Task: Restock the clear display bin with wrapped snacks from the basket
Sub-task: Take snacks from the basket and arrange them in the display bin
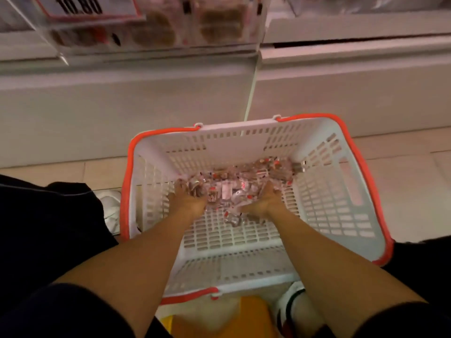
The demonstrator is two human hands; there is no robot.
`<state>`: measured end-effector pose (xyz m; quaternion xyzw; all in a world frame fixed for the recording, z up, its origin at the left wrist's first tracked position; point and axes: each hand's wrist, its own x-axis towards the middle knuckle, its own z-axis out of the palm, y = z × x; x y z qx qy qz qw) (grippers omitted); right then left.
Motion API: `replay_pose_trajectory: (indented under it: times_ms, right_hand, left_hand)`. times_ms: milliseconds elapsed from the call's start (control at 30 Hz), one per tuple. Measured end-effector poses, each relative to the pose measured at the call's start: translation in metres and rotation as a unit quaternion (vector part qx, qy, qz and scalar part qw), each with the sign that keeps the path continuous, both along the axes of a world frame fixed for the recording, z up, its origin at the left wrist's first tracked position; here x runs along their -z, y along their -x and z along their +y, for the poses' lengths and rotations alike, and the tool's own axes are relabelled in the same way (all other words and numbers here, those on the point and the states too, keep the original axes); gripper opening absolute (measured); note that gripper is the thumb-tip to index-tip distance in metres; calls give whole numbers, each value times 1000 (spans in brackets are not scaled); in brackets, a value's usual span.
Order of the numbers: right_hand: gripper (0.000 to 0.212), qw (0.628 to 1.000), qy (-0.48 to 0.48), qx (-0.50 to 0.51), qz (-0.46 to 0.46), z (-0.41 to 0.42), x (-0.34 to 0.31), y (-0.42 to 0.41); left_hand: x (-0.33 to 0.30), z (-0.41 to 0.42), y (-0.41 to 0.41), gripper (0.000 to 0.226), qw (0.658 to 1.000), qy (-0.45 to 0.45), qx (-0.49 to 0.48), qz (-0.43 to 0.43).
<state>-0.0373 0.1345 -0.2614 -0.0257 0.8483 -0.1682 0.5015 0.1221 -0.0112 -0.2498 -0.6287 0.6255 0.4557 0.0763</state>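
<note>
A white slotted basket (324, 191) with an orange rim sits on the floor in front of me. A pile of clear-wrapped snacks (246, 181) with red print lies on its bottom, toward the far side. My left hand (188, 200) and my right hand (264, 200) reach down into the basket, one on each side of the pile, palms facing inward and fingers curling into the wrappers. The fingertips are buried among the snacks. The clear display bin (156, 25) hangs on the shelf above at the upper left, with brown wrapped goods visible through its wall.
A price tag reading 10.80 (80, 6) is fixed to the bin's front. A pale shelf base (122, 101) runs behind the basket. A white shoe (111, 211) is left of the basket, another (290, 306) below it beside something yellow (251, 315).
</note>
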Motion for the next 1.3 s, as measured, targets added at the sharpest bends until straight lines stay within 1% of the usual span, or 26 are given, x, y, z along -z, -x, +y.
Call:
replay_pose_trajectory:
  times_ms: [33, 100, 133, 200, 233, 267, 333, 400, 467, 500, 533, 567, 633, 700, 767, 800, 867, 900, 967, 1067, 1133, 1200, 1233, 1300]
  right_hand:
    - [153, 999, -23, -27, 15, -4, 5, -2]
    - [156, 991, -78, -81, 72, -8, 11, -9]
    - [155, 985, -101, -99, 101, -8, 14, -15]
    - [144, 977, -115, -103, 145, -5, 19, -21]
    - [135, 976, -110, -99, 160, -4, 20, -21]
    - [125, 975, -101, -94, 172, -2, 21, -18]
    - [101, 975, -63, -86, 194, -1, 24, -11]
    - [81, 973, -24, -90, 209, -3, 26, -7]
    - [61, 973, -4, -75, 216, -5, 29, -4]
    - [45, 975, 9, -53, 214, -6, 29, -4]
    - [31, 979, 28, -27, 201, -7, 30, -4]
    - [24, 982, 53, 1, 182, -6, 31, -4]
    - [26, 987, 83, 29, 137, -6, 31, -3]
    - [28, 989, 100, 88, 61, -6, 25, -2]
    - [26, 975, 124, 179, -49, -3, 14, -1]
    - [22, 964, 131, 208, -105, -1, 7, -1]
    - [15, 953, 126, 198, -194, 5, -4, -1]
    - [14, 951, 121, 181, -218, 8, -7, -2]
    - [15, 953, 114, 157, -231, 11, -16, -3]
    - [31, 952, 154, 167, -208, 12, -32, -5]
    - [42, 937, 207, 189, -208, 10, -48, -7]
    - [56, 913, 272, 214, -217, 5, -67, -10]
    - [62, 905, 299, 220, -206, 1, -78, -12]
    - [61, 901, 348, 220, -141, -10, -103, -16]
  left_hand:
    - [6, -1, 6, 101, 1000, -4, -21, 7]
    - [17, -4, 14, 112, 1000, -6, -14, 1]
    - [21, -4, 16, 115, 1000, -7, 2, -8]
    - [27, -2, 16, 114, 995, 22, 80, -62]
    - [30, -1, 14, 111, 988, 47, 122, -84]
    - [33, 1, 13, 105, 981, 71, 156, -86]
    - [34, 5, 10, 90, 969, 107, 214, -66]
    - [34, 8, 11, 70, 957, 121, 260, -35]
    - [33, 11, 14, 51, 952, 86, 293, -16]
    - [31, 14, 15, 43, 955, 52, 292, -4]
    - [30, 16, 17, 37, 963, 10, 269, 17]
    - [27, 18, 18, 31, 972, -28, 229, 41]
    - [23, 20, 20, 23, 985, -86, 137, 64]
    - [19, 18, 18, 22, 984, -161, 46, 64]
    - [14, 15, 14, 24, 962, -257, -41, 84]
    - [10, 13, 12, 24, 949, -294, -68, 94]
    - [0, 11, 9, 21, 932, -335, -88, 106]
    - [-5, 11, 7, 20, 927, -349, -86, 110]
    - [-14, 12, 5, 21, 920, -369, -68, 113]
    - [-29, 13, 1, 24, 912, -392, -42, 115]
    - [-42, 15, -2, 27, 901, -409, -37, 137]
    - [-59, 17, -3, 29, 885, -428, -42, 178]
    - [-69, 17, -2, 28, 877, -434, -37, 202]
    - [-91, 15, 4, 26, 869, -430, -7, 243]
